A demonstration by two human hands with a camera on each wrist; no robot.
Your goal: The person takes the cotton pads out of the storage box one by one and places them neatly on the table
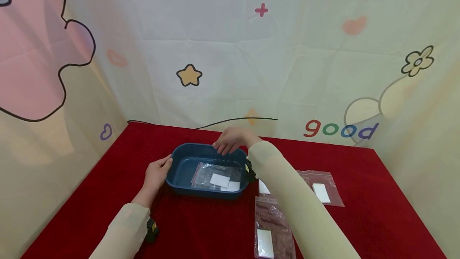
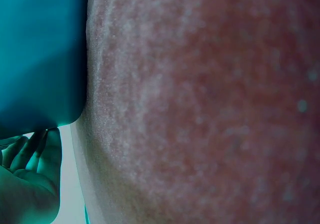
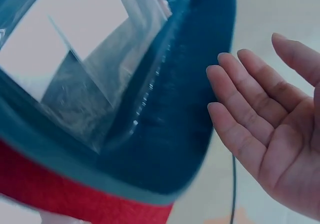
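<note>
Blue tray point(image 1: 181, 173), clear bags point(image 1: 206, 171) inside — left grip point(image 1: 157, 173) pinching tray, right grip point(image 1: 231, 141) spread nearby

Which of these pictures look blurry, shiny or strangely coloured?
Head view: soft, fairly even light, with glints on the plastic bag nearest the camera; left wrist view: teal cast over the tray and left hand, red cloth soft and grainy; right wrist view: white rectangles look flat and washed out, right hand fairly sharp.
</note>
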